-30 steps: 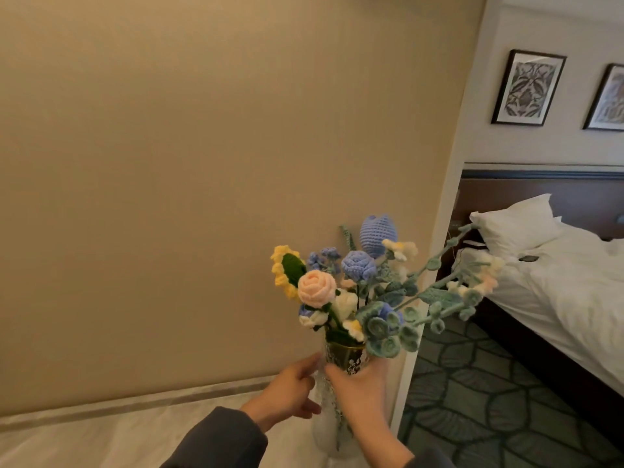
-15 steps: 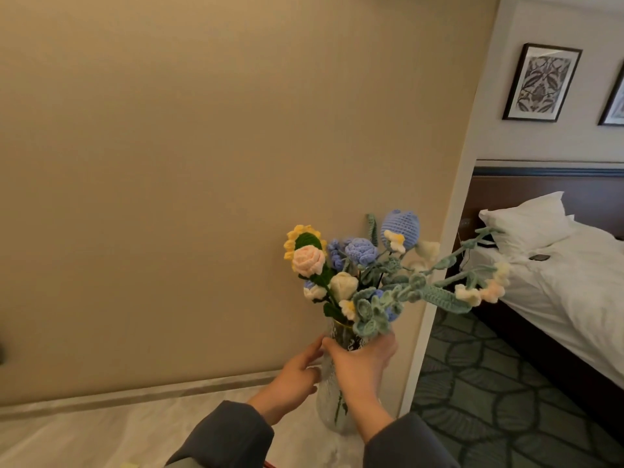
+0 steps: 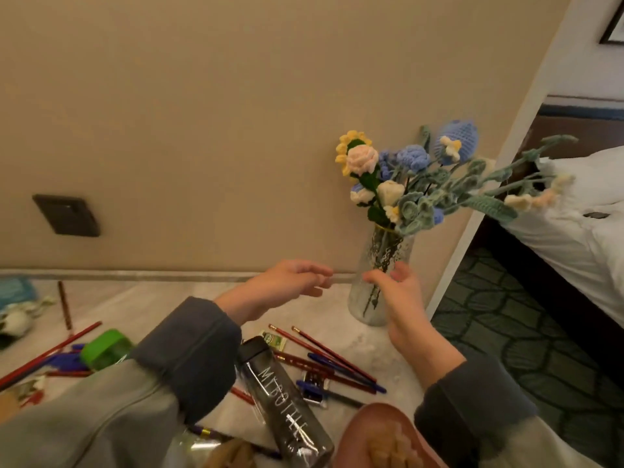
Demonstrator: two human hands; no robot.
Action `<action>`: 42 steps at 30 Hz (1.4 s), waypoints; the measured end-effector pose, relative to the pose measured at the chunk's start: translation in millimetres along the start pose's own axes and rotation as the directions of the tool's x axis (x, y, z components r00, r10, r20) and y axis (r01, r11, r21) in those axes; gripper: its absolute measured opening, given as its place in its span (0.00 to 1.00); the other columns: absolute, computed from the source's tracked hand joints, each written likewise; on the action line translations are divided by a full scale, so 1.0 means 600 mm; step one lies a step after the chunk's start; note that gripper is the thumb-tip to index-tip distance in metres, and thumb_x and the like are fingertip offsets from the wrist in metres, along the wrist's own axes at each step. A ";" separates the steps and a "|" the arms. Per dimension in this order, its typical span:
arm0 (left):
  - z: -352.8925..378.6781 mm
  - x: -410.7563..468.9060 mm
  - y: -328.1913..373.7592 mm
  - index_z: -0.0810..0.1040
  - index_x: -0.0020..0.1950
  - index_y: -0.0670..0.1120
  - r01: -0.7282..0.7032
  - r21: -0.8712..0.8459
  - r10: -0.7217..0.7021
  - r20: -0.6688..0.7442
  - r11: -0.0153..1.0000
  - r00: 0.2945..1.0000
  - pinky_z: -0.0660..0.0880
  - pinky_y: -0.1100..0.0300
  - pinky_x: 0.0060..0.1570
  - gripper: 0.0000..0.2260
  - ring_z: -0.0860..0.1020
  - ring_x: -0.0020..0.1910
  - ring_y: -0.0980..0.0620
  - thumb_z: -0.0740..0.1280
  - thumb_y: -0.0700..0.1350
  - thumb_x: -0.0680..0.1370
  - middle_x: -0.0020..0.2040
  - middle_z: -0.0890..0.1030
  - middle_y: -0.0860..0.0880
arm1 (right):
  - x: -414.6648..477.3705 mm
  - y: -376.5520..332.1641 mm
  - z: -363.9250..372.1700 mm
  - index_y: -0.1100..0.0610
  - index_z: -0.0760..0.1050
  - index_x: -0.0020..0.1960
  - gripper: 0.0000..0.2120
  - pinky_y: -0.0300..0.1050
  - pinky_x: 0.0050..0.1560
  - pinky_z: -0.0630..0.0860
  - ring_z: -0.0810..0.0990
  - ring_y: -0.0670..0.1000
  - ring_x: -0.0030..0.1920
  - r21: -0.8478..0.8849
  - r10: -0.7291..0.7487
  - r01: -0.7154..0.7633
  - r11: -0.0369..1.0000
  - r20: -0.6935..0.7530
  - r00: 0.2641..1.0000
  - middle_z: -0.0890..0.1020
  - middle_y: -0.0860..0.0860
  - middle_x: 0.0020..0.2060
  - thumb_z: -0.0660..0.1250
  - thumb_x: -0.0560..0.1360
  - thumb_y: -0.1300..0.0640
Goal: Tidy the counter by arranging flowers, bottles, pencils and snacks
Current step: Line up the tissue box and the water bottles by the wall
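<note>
Flowers (image 3: 405, 177) stand upright in a glass vase (image 3: 366, 309) at the far right corner of the counter (image 3: 371, 346), against the wall. The vase is straight ahead of the right hand (image 3: 398, 298), which is nearer; the left hand (image 3: 290, 282) hangs just beside it. Both hands are loosely spread and hold nothing, whereas half a second ago they gripped the vase.
</note>
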State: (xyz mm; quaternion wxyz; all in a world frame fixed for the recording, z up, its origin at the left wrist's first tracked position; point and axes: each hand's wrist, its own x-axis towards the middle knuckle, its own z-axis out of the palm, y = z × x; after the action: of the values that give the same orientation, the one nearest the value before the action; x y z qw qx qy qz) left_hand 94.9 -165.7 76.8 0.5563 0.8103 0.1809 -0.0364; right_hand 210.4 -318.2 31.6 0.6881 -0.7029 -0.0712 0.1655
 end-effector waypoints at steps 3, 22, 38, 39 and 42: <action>-0.010 -0.049 -0.005 0.74 0.65 0.53 0.002 0.058 -0.003 0.018 0.998 1.000 0.67 0.55 0.67 0.13 0.78 0.57 0.58 0.59 0.47 0.82 0.59 0.80 0.54 | -0.045 -0.014 0.017 0.51 0.71 0.66 0.21 0.44 0.56 0.67 0.72 0.49 0.61 -0.126 0.014 0.017 0.992 0.237 0.971 0.76 0.47 0.59 0.70 0.74 0.56; -0.028 -0.259 -0.174 0.75 0.63 0.48 0.001 0.053 -0.002 0.019 0.999 1.000 0.72 0.74 0.53 0.12 0.78 0.51 0.67 0.61 0.42 0.81 0.55 0.81 0.54 | -0.277 0.068 0.089 0.46 0.77 0.56 0.15 0.47 0.61 0.75 0.78 0.43 0.57 -0.448 0.166 0.085 0.890 0.491 0.855 0.81 0.44 0.54 0.72 0.70 0.50; -0.191 -0.428 -0.322 0.58 0.73 0.64 -0.036 0.593 0.032 0.017 0.805 0.999 0.56 0.58 0.73 0.38 0.56 0.70 0.63 0.71 0.65 0.66 0.71 0.57 0.66 | -0.419 0.132 0.259 0.38 0.56 0.72 0.48 0.24 0.62 0.63 0.66 0.35 0.64 -0.557 0.058 0.403 0.727 0.634 0.771 0.64 0.38 0.67 0.80 0.60 0.47; -0.194 -0.431 -0.331 0.54 0.74 0.65 -0.031 0.612 0.018 0.029 0.790 0.999 0.54 0.58 0.74 0.43 0.52 0.73 0.62 0.72 0.66 0.64 0.73 0.54 0.65 | -0.420 0.134 0.264 0.39 0.53 0.74 0.51 0.27 0.64 0.62 0.63 0.37 0.67 -0.575 0.043 0.463 0.674 0.657 0.753 0.61 0.38 0.69 0.79 0.59 0.46; -0.200 -0.437 -0.353 0.45 0.75 0.65 -0.036 0.645 0.013 0.041 0.764 0.999 0.55 0.56 0.74 0.51 0.48 0.74 0.60 0.74 0.66 0.61 0.75 0.47 0.64 | -0.420 0.139 0.273 0.39 0.48 0.76 0.55 0.31 0.66 0.61 0.58 0.39 0.70 -0.617 0.025 0.564 0.548 0.687 0.726 0.55 0.37 0.72 0.78 0.59 0.44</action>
State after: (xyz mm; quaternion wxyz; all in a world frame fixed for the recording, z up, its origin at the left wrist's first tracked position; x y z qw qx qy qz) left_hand -237.2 -55.6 2.2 0.2475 0.9536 0.1372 -0.1029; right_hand -90.2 -250.1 -16.7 0.2515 -0.8131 -0.4757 0.2220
